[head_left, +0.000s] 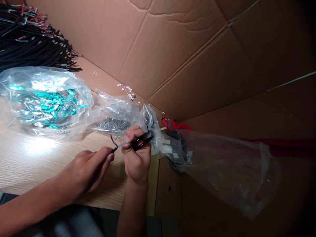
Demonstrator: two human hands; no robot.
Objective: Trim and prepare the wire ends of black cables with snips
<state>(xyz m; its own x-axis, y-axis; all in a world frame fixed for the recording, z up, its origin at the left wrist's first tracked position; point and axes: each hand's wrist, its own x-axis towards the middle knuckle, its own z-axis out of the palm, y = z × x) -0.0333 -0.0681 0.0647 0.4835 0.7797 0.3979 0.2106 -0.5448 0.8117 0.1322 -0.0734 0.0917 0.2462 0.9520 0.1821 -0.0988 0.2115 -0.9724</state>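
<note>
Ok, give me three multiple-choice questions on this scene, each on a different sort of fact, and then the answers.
1. Where are the black snips?
A) In the left hand
B) In the right hand
C) In neither hand

2. What colour is the shiny material inside the clear plastic bag at the left?
A) Red
B) Teal
C) Yellow

3. What state is the end of the black cable in?
A) Its sheath ends and thin wires stick out
B) It is capped with a plug
C) It is coiled into a loop

Answers:
1 B: the right fingers grip the snips.
2 B: teal shows through the plastic.
3 A: teal and purple wires extend past the black sheath.
</note>
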